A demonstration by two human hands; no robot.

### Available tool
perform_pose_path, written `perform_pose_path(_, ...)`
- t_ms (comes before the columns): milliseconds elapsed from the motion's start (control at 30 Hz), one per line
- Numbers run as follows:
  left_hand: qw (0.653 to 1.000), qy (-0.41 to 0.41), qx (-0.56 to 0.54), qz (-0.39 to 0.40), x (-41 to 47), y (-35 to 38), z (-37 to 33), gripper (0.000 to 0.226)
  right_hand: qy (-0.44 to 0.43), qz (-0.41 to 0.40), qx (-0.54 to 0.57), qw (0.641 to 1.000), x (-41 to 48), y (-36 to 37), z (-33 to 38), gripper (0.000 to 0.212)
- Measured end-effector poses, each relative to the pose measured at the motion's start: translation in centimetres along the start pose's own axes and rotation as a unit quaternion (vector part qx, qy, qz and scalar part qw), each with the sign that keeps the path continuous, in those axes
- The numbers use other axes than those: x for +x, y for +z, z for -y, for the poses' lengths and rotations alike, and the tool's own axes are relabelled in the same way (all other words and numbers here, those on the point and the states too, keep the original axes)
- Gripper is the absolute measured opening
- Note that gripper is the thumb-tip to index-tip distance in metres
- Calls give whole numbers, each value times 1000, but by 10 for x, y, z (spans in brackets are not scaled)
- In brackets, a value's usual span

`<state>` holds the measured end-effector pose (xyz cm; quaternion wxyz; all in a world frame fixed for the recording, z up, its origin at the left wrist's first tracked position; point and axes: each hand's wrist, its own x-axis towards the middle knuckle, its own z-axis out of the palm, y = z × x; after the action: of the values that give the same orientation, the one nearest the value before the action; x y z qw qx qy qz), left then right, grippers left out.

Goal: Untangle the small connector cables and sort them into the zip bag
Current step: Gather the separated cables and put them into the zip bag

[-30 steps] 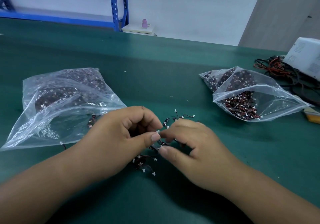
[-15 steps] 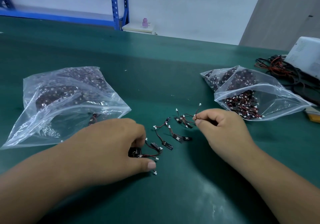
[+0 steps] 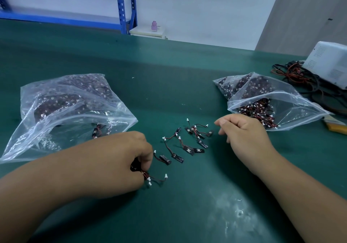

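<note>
Left hand (image 3: 116,162) fingers clamped on thin-wired cable clump (image 3: 148,177); right hand (image 3: 244,135) fingers curled together, empty, near crinkly zip bag (image 3: 293,102).

Soft even light, wide-angle edge bending

On the surface (image 3: 187,70) two bags lie well apart, the left zip bag (image 3: 62,111) and the right zip bag (image 3: 293,109), each with cables inside. Between them the loose connector cables (image 3: 187,141) lie scattered. The left hand (image 3: 120,160) sits at the scatter's near left end, just before the left zip bag's mouth, its fingers (image 3: 148,154) round a small bundle of cables (image 3: 146,175). The right hand (image 3: 244,132) sits at the scatter's right end, just beside the right zip bag's mouth. Behind the right zip bag, a box (image 3: 328,62) stands at the far right, with a tangle of wires (image 3: 293,75) beside it. Beyond the surface's far edge stands a rack (image 3: 124,6), a bottle (image 3: 154,26) to its right.
</note>
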<state>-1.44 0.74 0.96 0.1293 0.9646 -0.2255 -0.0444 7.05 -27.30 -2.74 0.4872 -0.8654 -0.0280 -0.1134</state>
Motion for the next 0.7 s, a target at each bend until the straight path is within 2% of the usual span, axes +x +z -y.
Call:
perform_pose_path(200, 1000, 4, 16, -2, 1, 2, 0, 9, -33, 15, -16, 999, -2, 0, 0, 13)
perform_pose_path(333, 1000, 3, 22, -13, 1, 1, 2, 6, -53, 13, -23, 998, -4, 2, 2, 55)
perform_pose_path(467, 999, 1, 39, -32, 2, 1, 3, 4, -79, 31, -28, 996, -3, 3, 2, 72)
perform_pose_path(600, 998, -7, 54, -37, 2, 2, 2, 3, -112, 126, -85, 982, -4, 3, 2, 57)
perform_pose_path(700, 996, -16, 71, -42, 1, 1, 3, 4, -144, 255, -210, 933, -9, 4, 8, 97)
